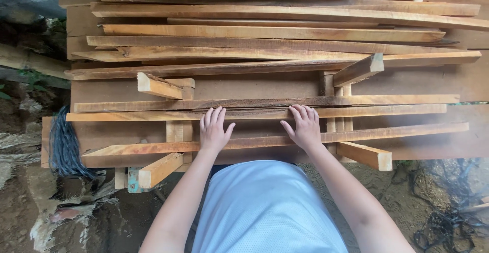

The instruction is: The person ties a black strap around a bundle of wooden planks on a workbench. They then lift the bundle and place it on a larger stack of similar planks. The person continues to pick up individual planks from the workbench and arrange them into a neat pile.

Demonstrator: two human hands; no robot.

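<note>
Open gaps separate the near slats (265,142); stacked planks (275,34) block the far side.

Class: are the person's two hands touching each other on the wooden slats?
Apart. The head view shows bare slat between the left hand and right hand.

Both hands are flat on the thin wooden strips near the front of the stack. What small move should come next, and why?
Probably curl both hands around one strip. The left hand and right hand lie open, palms down, across the two nearest strips, fingers reaching the second strip; nothing is gripped yet.
</note>
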